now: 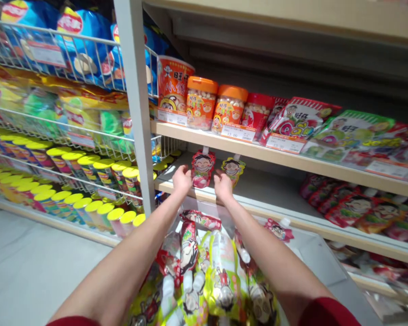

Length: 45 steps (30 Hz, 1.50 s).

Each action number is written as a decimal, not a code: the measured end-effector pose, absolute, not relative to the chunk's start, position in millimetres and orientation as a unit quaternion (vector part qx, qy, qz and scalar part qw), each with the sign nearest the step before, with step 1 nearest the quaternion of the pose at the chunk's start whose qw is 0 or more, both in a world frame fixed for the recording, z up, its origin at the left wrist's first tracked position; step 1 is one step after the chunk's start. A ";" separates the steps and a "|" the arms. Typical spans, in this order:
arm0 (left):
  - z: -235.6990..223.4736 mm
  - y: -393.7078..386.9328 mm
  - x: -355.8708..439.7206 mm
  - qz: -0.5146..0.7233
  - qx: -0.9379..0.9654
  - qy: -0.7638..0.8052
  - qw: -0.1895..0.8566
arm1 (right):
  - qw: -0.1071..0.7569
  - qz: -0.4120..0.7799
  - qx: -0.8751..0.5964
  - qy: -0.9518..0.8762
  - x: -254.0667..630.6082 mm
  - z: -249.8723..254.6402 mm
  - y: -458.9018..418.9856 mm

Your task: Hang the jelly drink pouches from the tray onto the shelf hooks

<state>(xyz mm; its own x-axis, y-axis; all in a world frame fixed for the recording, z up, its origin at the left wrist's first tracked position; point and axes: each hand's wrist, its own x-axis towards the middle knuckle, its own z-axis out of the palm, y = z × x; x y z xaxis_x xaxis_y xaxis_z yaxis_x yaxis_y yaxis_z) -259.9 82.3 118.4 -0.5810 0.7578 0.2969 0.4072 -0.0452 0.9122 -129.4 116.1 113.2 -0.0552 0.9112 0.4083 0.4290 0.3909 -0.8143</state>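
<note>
On the shelf in front of me a red spout pouch with a cartoon face stands upright, its white spout at the top. My left hand is at its left edge with fingers loosely bent, and whether it touches the pouch I cannot tell. Just off the right edge is my right hand, its fingers apart and curved. A yellow spout pouch stands behind the right hand, which partly covers it. Below my arms, many yellow-green pouches and red pouches lie heaped in a light-coloured container.
Orange-lidded jars and candy bags line the shelf above, whose front edge overhangs my hands. More red pouches lie to the right. At left are a grey post, wire baskets of chip bags and yellow-lidded cans.
</note>
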 end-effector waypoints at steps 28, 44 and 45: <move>175.3 -10.5 -164.6 0.133 0.796 0.585 -0.080 | 0.384 0.224 -0.438 -0.781 -34.2 87.8 7.4; 180.8 16.3 -147.8 0.512 0.691 0.505 0.074 | 0.443 0.286 -0.479 -0.701 0.1 97.3 22.4; 172.3 14.2 -146.7 0.553 0.652 0.506 0.115 | 0.452 0.289 -0.488 -0.688 2.1 95.8 24.7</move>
